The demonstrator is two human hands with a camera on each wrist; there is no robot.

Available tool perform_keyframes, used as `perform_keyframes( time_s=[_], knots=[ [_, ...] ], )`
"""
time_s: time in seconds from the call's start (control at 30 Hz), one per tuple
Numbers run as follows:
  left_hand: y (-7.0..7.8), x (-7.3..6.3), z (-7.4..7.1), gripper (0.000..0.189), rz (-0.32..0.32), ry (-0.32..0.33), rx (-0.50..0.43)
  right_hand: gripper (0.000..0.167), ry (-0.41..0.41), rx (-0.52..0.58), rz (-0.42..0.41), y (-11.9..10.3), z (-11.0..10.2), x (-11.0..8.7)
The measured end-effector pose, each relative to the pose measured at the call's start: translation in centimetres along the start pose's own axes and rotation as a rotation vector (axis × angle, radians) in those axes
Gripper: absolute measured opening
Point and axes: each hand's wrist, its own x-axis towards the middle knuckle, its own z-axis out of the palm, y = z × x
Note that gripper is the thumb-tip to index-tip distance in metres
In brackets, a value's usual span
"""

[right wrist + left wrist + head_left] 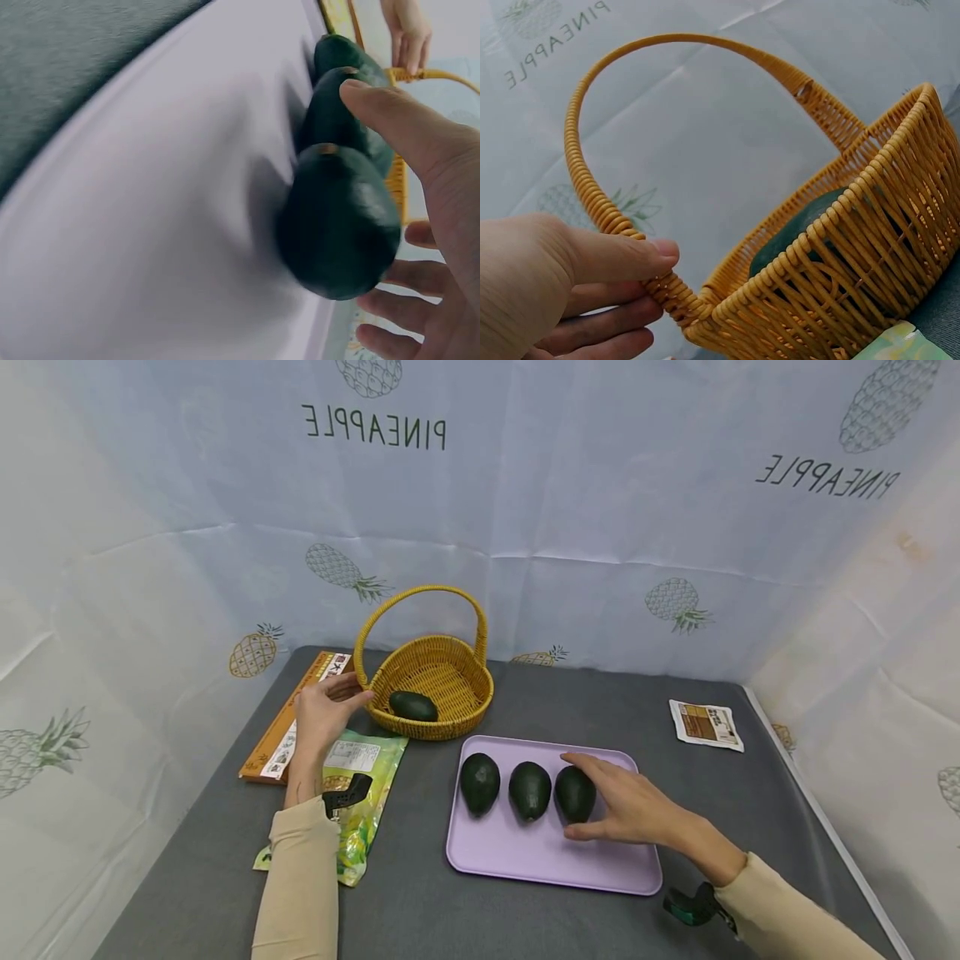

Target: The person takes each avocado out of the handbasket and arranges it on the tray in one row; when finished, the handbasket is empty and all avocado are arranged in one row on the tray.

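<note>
A yellow wicker basket [480, 693] with a tall hoop handle stands at the back of the table. One dark green avocado [412, 706] lies inside it. My left hand [322, 714] pinches the foot of the handle [676, 296], thumb on the near side and fingers behind. Three more avocados lie in a row on a lilac tray [517, 856]: a left one [479, 783], a middle one [529, 791] and a right one [575, 794]. Around the right one my right hand [630, 802] is spread, thumb and fingers wide apart, with a gap showing between fingers and fruit.
Left of the basket lies a flat orange box [273, 747], partly behind my left hand. A green and yellow pouch [371, 793] lies beside my left forearm. A small white and brown packet [707, 725] rests at the back right. Printed cloth [562, 527] hangs behind the table.
</note>
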Motion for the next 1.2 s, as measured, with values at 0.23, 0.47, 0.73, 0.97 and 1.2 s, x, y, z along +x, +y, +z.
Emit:
perform_keyframes(
  time_s=[0.23,0.47,0.73,0.97,1.2],
  knots=[
    [0.1,0.0,-0.1,0.051,0.003,0.003,-0.012,0.094,-0.039,0.033,-0.09,-1.8,-2.5,3.4],
    [0.0,0.3,-0.5,0.049,0.006,0.013,-0.041,0.081,-0.161,0.009,-0.263,-5.9,-6.2,12.2],
    [-0.2,0.2,-0.2,0.048,0.029,0.001,-0.057,0.089,-0.256,-0.072,-0.36,-8.5,-5.8,21.2],
    [-0.4,0.3,-0.1,0.046,0.051,-0.011,-0.08,0.097,-0.383,-0.208,-0.296,-10.5,-3.8,26.1],
    [-0.7,0.4,-0.1,0.044,0.056,0.001,-0.105,0.103,-0.482,-0.346,-0.304,-11.6,-1.7,29.1]
  ],
)
